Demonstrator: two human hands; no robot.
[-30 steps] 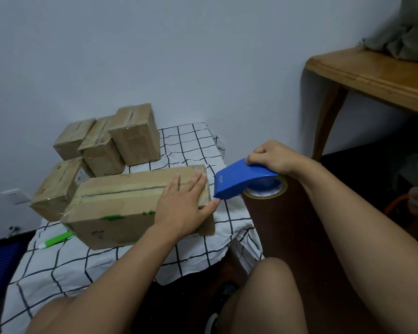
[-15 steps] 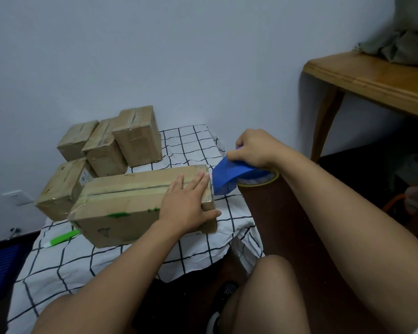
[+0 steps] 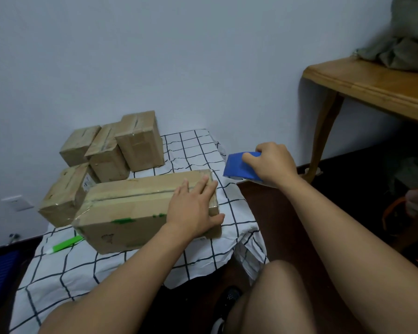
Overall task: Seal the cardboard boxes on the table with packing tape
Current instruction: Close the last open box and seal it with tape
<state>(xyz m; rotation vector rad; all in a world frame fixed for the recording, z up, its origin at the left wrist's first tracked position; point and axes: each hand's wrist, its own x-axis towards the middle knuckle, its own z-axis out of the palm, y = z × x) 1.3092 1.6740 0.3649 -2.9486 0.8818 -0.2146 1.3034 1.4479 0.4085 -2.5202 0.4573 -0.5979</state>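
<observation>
The right hand curls its fingers over the top of the blue tape dispenser and grips it, holding it in the air just off the right end of the long cardboard box, near but not touching. The dispenser's blue front edge faces left, toward that end. The left hand lies flat with fingers straight and spread, palm down on the box's right end, thumb hooked over the near front edge, pressing the box onto the surface with its checked cloth.

The box lies in front of the person with its long axis running left to right, tilted a little away at the right. A centre seam runs along the top, and glossy strips of tape already seem to cover much of it. So the seam runs from the dispenser's side leftward. The right hand is the nearer one for laying tape, and a pass along the seam would probably have to cross where the left hand rests, so that hand may need to shift.

Beyond the box, four smaller boxes cluster against the wall, well apart from both hands. A green marker lies on the cloth at the box's near left corner.
</observation>
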